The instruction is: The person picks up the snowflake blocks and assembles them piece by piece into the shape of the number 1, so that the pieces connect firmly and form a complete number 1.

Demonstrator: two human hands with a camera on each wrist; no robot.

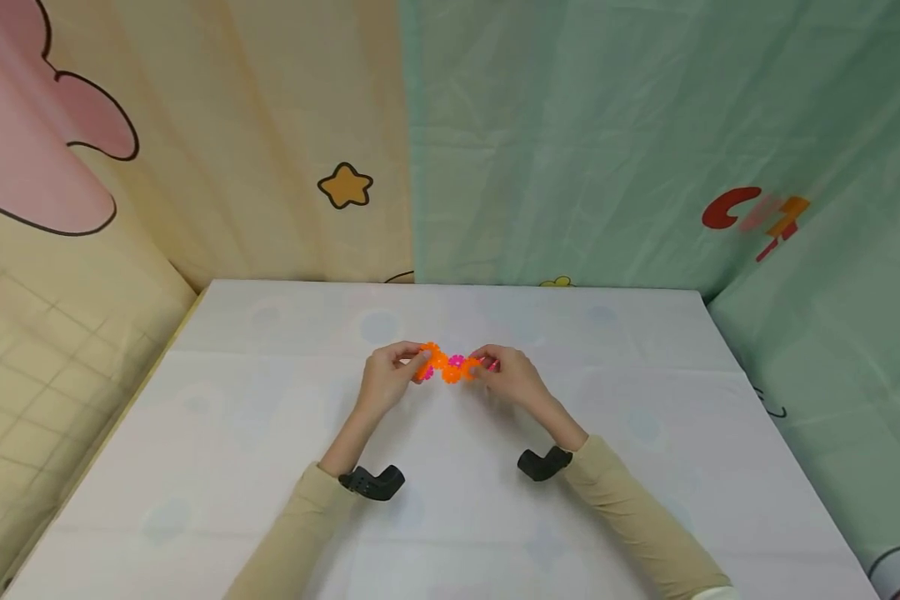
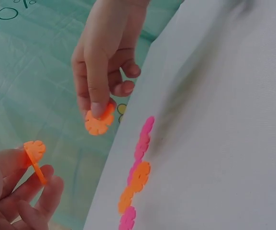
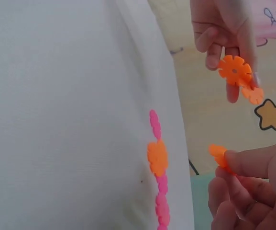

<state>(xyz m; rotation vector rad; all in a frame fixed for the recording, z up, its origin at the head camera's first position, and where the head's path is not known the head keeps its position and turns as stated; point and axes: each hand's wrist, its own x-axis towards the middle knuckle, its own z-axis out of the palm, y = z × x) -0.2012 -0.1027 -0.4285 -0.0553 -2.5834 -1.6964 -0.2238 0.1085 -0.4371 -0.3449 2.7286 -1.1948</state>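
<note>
My left hand (image 1: 387, 377) pinches two joined orange snowflake discs (image 3: 235, 72), notched round their edges and set at an angle to each other. Facing it, my right hand (image 1: 516, 377) pinches a single orange snowflake disc (image 2: 99, 124) between thumb and fingers. A gap separates the held pieces in both wrist views. Below the hands, several pink snowflake discs (image 2: 142, 147) and orange snowflake discs (image 2: 140, 177) lie in a row on the white table. The hands partly cover the row's ends in the head view.
The white-covered table (image 1: 450, 533) reaches back to a beige and green curtain (image 1: 570, 150) with printed cartoon shapes. Each wrist carries a black camera mount, one at the left wrist (image 1: 375, 483) and another at the right wrist (image 1: 543, 463).
</note>
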